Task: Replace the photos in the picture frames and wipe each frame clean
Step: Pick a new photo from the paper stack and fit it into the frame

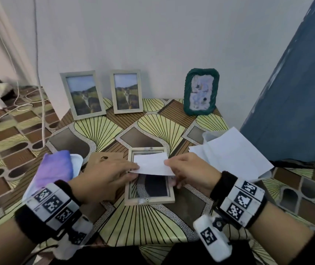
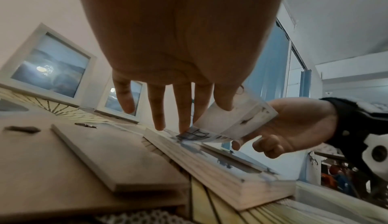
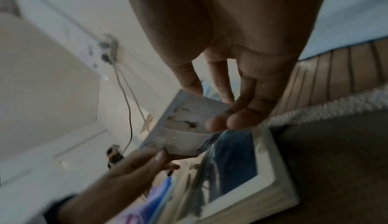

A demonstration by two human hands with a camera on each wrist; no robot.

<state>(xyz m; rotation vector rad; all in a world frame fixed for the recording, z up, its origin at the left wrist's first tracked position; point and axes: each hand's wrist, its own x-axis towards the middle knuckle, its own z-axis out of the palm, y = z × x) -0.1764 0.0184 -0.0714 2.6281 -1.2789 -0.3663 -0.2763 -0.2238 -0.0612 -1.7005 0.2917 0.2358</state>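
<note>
Photo (image 1: 151, 163) held over open frame (image 1: 149, 201)

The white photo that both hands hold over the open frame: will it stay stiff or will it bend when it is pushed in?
The photo probably flexes: it already curves between the left hand and the right hand. It looks thin and light, so pinching by its ends seems enough. Pushed hard against the open frame, it could buckle or crease.

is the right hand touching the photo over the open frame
Touching. In the head view the right hand pinches the right edge of the photo; the right wrist view shows thumb and fingers closed on its corner.
</note>
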